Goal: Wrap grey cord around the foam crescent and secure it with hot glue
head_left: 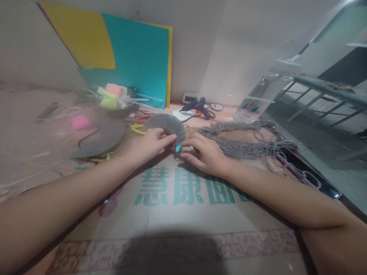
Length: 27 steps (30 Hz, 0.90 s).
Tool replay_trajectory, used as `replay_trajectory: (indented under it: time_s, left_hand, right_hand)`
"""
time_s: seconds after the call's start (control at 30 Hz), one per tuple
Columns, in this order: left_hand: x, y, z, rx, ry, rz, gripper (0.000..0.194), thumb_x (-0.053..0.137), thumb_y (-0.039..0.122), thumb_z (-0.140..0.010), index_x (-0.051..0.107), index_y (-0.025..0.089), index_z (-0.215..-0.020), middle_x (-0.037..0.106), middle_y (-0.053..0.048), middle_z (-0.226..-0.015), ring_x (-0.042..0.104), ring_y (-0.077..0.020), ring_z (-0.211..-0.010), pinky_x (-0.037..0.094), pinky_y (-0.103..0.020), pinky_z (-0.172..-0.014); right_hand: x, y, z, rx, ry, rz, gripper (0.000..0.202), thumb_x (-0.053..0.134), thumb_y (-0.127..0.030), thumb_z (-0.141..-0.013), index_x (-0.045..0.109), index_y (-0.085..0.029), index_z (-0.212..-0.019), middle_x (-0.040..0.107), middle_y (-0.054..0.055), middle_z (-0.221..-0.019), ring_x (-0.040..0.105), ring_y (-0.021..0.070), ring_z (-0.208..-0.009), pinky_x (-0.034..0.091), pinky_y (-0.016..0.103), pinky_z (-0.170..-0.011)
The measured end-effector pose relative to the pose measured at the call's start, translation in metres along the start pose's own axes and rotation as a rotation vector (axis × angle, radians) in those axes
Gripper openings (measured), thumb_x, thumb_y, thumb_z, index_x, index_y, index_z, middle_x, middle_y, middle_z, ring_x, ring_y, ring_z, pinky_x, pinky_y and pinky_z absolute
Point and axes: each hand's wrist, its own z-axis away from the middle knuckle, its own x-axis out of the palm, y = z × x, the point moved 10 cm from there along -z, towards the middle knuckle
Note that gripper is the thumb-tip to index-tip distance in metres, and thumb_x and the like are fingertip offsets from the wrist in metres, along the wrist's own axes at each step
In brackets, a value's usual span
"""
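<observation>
My left hand [156, 143] is closed on a curved piece wrapped in grey yarn [169, 124], thumb on top near its lower end. A bare teal tip [178, 148] sticks out of the wrapping there. My right hand [203, 152] is curled close beside that tip, thumb and fingers bent towards it. Whatever lies between those fingertips is too small to make out. Just right of my right hand spreads a loose skein of grey yarn [243, 147]. Yellow-handled scissors [137, 129] lie behind my left hand.
A blue glue gun [197, 107] rests at the back near a small white device [190, 97]. A clear plastic container [255, 99] stands at the back right. Teal and yellow sheets [137, 57] lean on the wall. Left lie a grey curved sheet [103, 137] and a pink piece [80, 121].
</observation>
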Motion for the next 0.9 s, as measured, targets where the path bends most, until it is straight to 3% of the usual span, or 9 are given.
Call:
replay_trajectory:
  time_s: [0.17, 0.3, 0.4, 0.57, 0.67, 0.8, 0.9]
  left_hand:
    - [-0.002, 0.000, 0.001, -0.029, 0.025, 0.062, 0.040, 0.061, 0.056, -0.081, 0.062, 0.016, -0.077, 0.069, -0.004, -0.074, 0.061, -0.0156, -0.063, 0.042, -0.025, -0.055]
    - [-0.001, -0.003, 0.005, -0.075, 0.013, 0.089, 0.042, 0.064, 0.057, -0.078, 0.066, 0.016, -0.085, 0.070, -0.004, -0.075, 0.056, -0.0139, -0.052, 0.038, -0.025, -0.046]
    - [-0.002, -0.004, 0.006, -0.061, 0.030, 0.157, 0.044, 0.068, 0.057, -0.073, 0.069, 0.015, -0.087, 0.071, -0.006, -0.075, 0.060, -0.0166, -0.058, 0.041, -0.025, -0.048]
    - [-0.005, -0.003, 0.003, -0.015, 0.089, 0.199, 0.040, 0.066, 0.055, -0.075, 0.070, 0.015, -0.080, 0.071, -0.006, -0.070, 0.064, -0.0193, -0.065, 0.048, -0.028, -0.059]
    - [-0.006, 0.000, 0.001, 0.023, 0.101, 0.213, 0.040, 0.062, 0.053, -0.078, 0.071, 0.015, -0.078, 0.072, -0.007, -0.072, 0.066, -0.0207, -0.069, 0.050, -0.029, -0.065]
    - [-0.006, -0.005, -0.002, 0.027, 0.095, 0.203, 0.041, 0.060, 0.054, -0.080, 0.070, 0.015, -0.082, 0.074, -0.007, -0.078, 0.067, -0.0211, -0.073, 0.050, -0.030, -0.071]
    - [-0.005, -0.009, -0.003, 0.019, 0.085, 0.169, 0.043, 0.059, 0.058, -0.081, 0.069, 0.016, -0.086, 0.073, -0.006, -0.080, 0.066, -0.0212, -0.076, 0.049, -0.029, -0.071]
  right_hand:
    - [-0.020, 0.023, -0.001, 0.175, 0.100, -0.087, 0.012, 0.054, -0.029, -0.094, 0.061, -0.019, -0.093, 0.062, 0.003, -0.081, 0.053, 0.0138, -0.067, 0.043, 0.027, -0.064]
    - [-0.046, 0.056, -0.004, 0.382, 0.199, -0.075, 0.006, 0.056, -0.024, -0.090, 0.060, -0.020, -0.091, 0.063, 0.001, -0.076, 0.054, 0.0137, -0.064, 0.042, 0.027, -0.061]
    - [-0.065, 0.085, -0.004, 0.493, 0.263, -0.044, 0.010, 0.054, -0.018, -0.086, 0.061, -0.020, -0.092, 0.064, 0.001, -0.075, 0.057, 0.0149, -0.066, 0.042, 0.028, -0.062]
    - [-0.061, 0.139, 0.007, 0.706, 0.167, -0.214, 0.013, 0.051, -0.018, -0.085, 0.061, -0.019, -0.095, 0.063, -0.001, -0.062, 0.061, 0.0155, -0.062, 0.047, 0.029, -0.065]
    - [-0.060, 0.158, 0.014, 0.789, 0.122, -0.242, 0.015, 0.055, -0.022, -0.086, 0.063, -0.017, -0.097, 0.069, 0.003, -0.070, 0.066, 0.0174, -0.071, 0.051, 0.032, -0.074]
    - [-0.069, 0.170, 0.019, 0.826, 0.072, -0.037, 0.022, 0.059, -0.028, -0.086, 0.067, -0.016, -0.103, 0.072, 0.010, -0.103, 0.067, 0.0229, -0.093, 0.051, 0.038, -0.087]
    - [-0.069, 0.178, 0.023, 0.823, 0.017, 0.041, 0.030, 0.057, -0.028, -0.087, 0.066, -0.014, -0.113, 0.070, 0.014, -0.116, 0.066, 0.0255, -0.101, 0.050, 0.042, -0.094]
